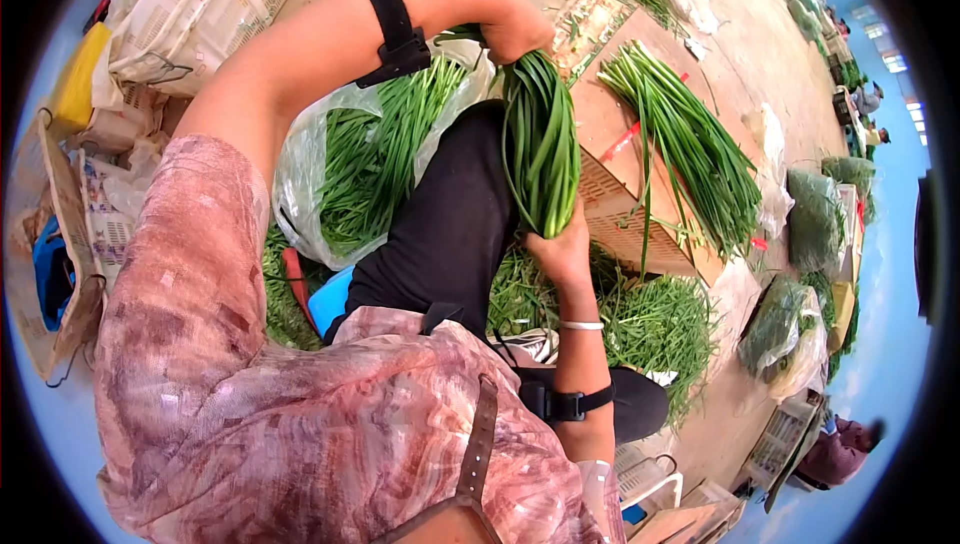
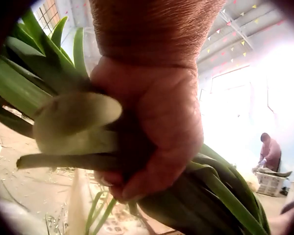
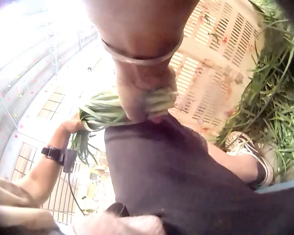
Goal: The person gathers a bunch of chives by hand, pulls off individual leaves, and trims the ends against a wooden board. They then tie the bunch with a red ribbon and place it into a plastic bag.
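Observation:
In the head view a bunch of long green leafy stalks (image 1: 542, 144) spans both hands above the dark-trousered knee. The left hand (image 1: 518, 26) grips its upper end; in the left wrist view the curled fingers of the left hand (image 2: 147, 122) hold the stalks, with a pale rounded end beside them. The right hand (image 1: 562, 244) grips the lower end from below. The right wrist view shows the right hand (image 3: 142, 98) closed round the pale-green bunch (image 3: 104, 110) near the thigh. Another bunch (image 1: 690, 149) lies on a cardboard-topped crate (image 1: 610, 209).
An open plastic bag (image 1: 300, 184) of green stalks stands beside the leg. Loose greens (image 1: 660, 334) lie on the floor past the right forearm. White crates (image 1: 205, 14) stand at the upper left. Wrapped bundles (image 1: 815, 214) and other people are farther off at the right.

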`<state>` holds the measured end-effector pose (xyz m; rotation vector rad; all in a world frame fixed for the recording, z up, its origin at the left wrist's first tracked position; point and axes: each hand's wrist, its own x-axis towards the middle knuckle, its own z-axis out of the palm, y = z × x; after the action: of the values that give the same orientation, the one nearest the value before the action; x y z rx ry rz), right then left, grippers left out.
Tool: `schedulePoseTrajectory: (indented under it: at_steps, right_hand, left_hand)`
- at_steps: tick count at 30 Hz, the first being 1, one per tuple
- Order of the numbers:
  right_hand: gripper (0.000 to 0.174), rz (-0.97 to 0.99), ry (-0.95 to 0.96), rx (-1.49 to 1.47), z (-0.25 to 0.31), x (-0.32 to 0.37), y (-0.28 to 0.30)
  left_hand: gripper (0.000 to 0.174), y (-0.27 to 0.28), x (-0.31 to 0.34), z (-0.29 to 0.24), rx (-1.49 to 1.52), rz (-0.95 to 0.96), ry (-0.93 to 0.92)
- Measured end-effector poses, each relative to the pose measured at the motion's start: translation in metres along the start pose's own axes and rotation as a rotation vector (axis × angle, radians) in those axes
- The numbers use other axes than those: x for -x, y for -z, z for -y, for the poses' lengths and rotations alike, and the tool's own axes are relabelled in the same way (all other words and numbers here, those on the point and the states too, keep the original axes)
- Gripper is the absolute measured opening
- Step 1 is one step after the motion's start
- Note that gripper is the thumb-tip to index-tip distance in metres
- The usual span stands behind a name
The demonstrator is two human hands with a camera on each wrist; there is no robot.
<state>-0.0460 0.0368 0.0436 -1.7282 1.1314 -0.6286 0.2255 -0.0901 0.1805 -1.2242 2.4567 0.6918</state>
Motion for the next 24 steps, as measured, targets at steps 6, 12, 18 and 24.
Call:
schedulePoseTrajectory:
  at_steps: [6, 12, 18, 24]
  right_hand:
    - [0.055, 0.122, -0.055, -0.157, 0.038, 0.002, 0.056]
    - [0.046, 0.164, -0.084, -0.046, 0.068, 0.018, 0.121]
    - [0.043, 0.038, 0.035, 0.318, 0.085, 0.050, 0.182]
    - [0.059, -0.112, 0.030, 0.453, 0.105, 0.097, 0.221]
  left_hand:
    - [0.027, 0.029, -0.005, -0.005, 0.095, -0.107, -0.113]
    - [0.028, 0.090, 0.005, -0.069, 0.006, -0.093, -0.021]
    - [0.035, 0.124, -0.029, -0.109, 0.041, -0.055, -0.165]
    - [0.051, 0.113, -0.039, -0.140, 0.235, -0.070, -0.480]
